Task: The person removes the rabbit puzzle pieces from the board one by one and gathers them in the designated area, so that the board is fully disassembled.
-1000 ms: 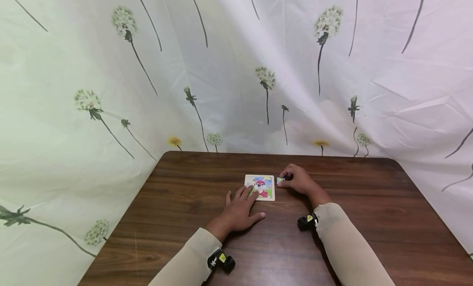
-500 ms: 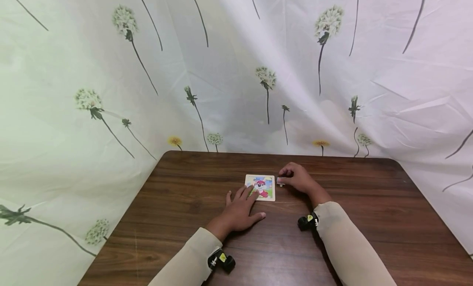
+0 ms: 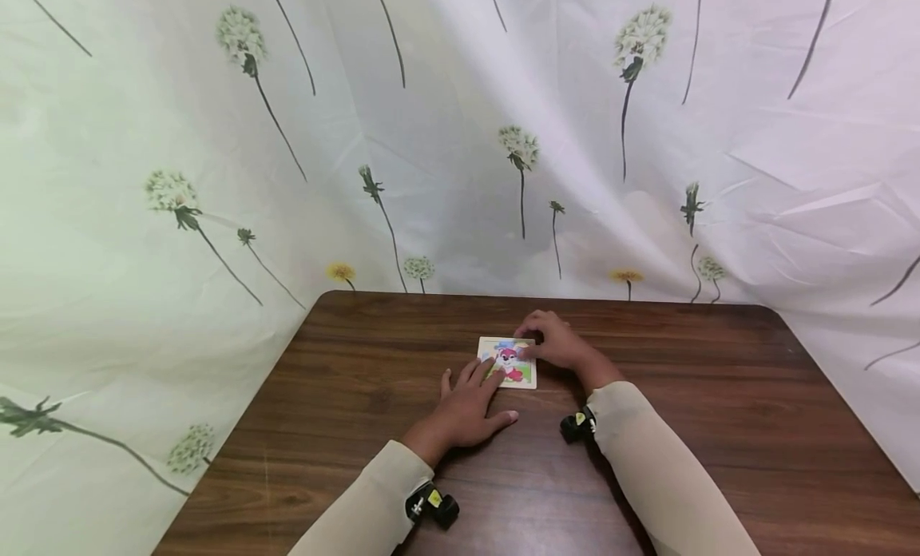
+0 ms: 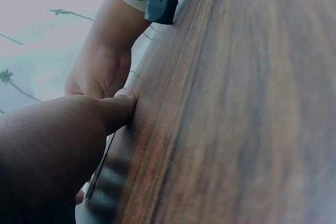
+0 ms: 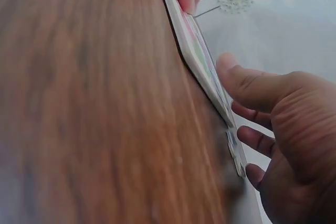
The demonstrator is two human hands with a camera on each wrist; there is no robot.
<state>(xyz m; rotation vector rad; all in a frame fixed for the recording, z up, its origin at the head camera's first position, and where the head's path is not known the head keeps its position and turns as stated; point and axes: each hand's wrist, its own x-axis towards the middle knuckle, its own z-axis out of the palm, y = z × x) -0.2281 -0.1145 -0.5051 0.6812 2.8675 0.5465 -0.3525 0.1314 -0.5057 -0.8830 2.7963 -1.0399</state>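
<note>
A small square jigsaw puzzle [image 3: 528,378] in a pale frame, picturing a pink-and-white cartoon animal, lies flat towards the back of the table. My left hand [image 3: 465,412] rests with extended fingers on its lower left part. My right hand [image 3: 564,344] hovers over its upper right corner, the thumb above the picture and nothing visible between thumb and fingers. Whether that thumb touches the surface I cannot tell. A loose puzzle piece [image 5: 234,153] lies on the table just beside the frame, below my right fingers; in the head view the right hand hides it.
The brown wooden table [image 3: 359,364] reaches back to a white curtain [image 3: 460,180] printed with dandelions. Black cameras are strapped at both wrists, the left camera [image 3: 442,510] and the right camera [image 3: 573,426] standing above the tabletop.
My right hand has let go of the small puzzle piece it pinched beside the frame and moved left over the puzzle's upper right corner. My left hand has stayed in place.
</note>
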